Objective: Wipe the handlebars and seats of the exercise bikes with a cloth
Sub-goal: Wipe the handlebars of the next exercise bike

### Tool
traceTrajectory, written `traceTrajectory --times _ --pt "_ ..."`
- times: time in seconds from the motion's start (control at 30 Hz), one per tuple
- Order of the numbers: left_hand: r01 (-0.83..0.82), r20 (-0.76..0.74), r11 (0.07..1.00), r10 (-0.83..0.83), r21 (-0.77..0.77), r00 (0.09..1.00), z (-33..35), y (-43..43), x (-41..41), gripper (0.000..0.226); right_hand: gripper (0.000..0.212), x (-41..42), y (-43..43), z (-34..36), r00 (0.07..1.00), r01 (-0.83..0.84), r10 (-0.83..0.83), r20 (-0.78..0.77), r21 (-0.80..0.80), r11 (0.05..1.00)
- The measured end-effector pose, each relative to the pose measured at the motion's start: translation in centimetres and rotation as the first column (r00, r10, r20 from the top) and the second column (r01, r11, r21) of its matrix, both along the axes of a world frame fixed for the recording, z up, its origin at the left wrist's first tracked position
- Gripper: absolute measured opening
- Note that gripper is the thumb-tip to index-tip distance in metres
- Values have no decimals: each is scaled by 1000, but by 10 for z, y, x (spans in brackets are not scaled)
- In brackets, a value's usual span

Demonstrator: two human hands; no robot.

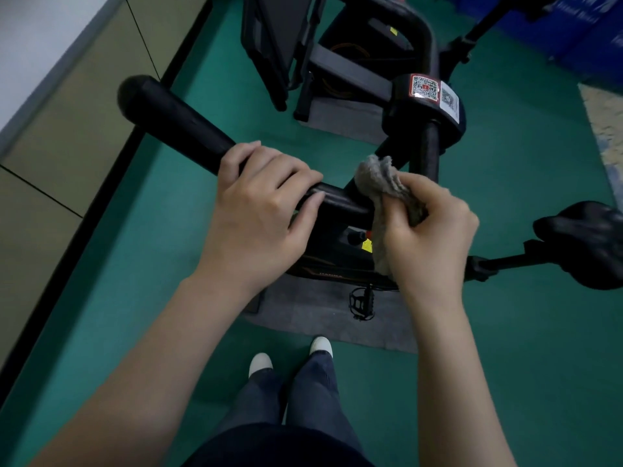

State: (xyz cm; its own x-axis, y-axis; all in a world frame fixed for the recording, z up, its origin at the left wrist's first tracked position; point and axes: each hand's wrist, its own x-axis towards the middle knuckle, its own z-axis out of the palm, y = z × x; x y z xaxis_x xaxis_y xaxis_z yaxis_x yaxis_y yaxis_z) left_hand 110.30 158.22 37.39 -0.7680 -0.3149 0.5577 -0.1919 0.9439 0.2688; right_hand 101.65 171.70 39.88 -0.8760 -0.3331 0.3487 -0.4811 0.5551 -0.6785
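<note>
Dark jeans and white shoes stand on the green floor at the near edge of a grey mat. Above the mat, the left grip, a bare hand, curls around the black handlebar and hides that stretch of it. Just beside it, the right grip pinches a bunched grey cloth against the bar's bend. The hands and arms mostly hide the bike's frame. The black seat is cut off at the right edge. Farther back is a QR sticker, its code unreadable, then a second bike, dim and cropped.
</note>
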Motion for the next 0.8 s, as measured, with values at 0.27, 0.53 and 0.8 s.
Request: traceTrajectory --times 0.27,0.53,0.8 --pt "-4 7 1000 4 9 1000 2 2 -1 19 11 -41 -13 22 930 -345 281 237 305 888" --pt "-38 0 999 38 21 999 2 15 -10 20 21 -58 0 25 909 -417 364 205 427 802" --pt "-86 28 994 84 64 996 -1 54 -30 21 29 -88 0 33 816 -564 516 263 562 605"
